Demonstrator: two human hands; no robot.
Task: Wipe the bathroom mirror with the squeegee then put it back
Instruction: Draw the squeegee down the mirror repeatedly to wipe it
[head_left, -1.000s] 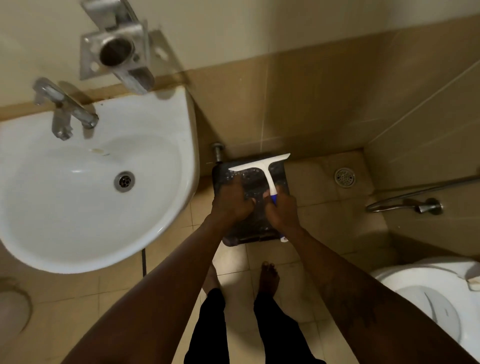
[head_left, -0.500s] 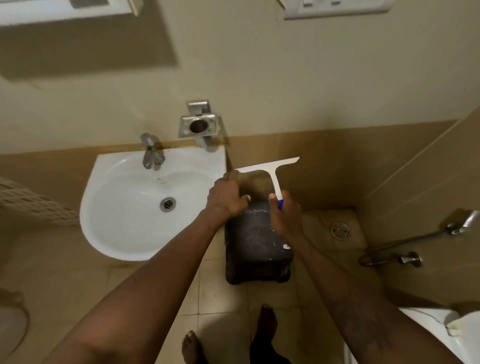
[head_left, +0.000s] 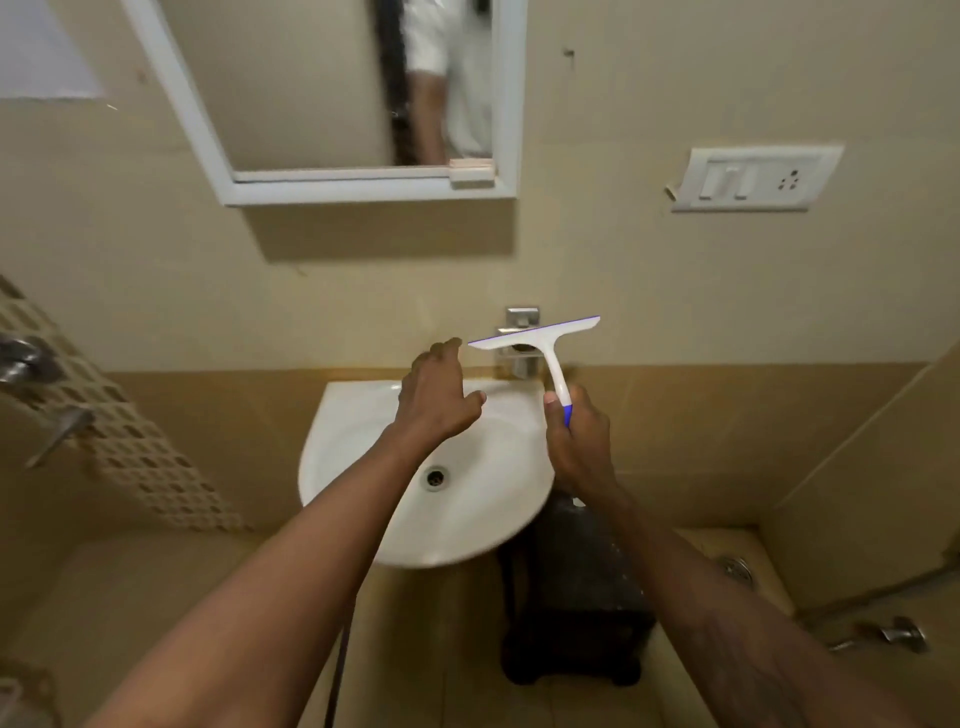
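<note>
Step in hand, by judgement: bring squeegee (head_left: 540, 347) up to mirror (head_left: 311, 88) for 1st pass.

- Right hand (head_left: 576, 441): closed round blue end of handle, blade uppermost, tilted, right end higher. Blade hangs above sink (head_left: 363, 457) rear edge, in front of metal wall holder (head_left: 521, 316), well below mirror.
- Left hand (head_left: 434, 395): empty, fingers loosely spread, just beside blade's left tip, not touching.
- Mirror: white frame, on wall above sink, left of switch plate (head_left: 753, 179). Small pale block (head_left: 471, 170) on lower right ledge of frame.

To do well:
- Level blade w/ top edge of glass before contact.
- Start high, pull down in straight strokes, slight overlap.
- Keep even pressure; avoid block at bottom rt corner.
- Keep left hand clear of blade path.
- Dark stool (head_left: 576, 597) under sink: prob. return spot.
</note>
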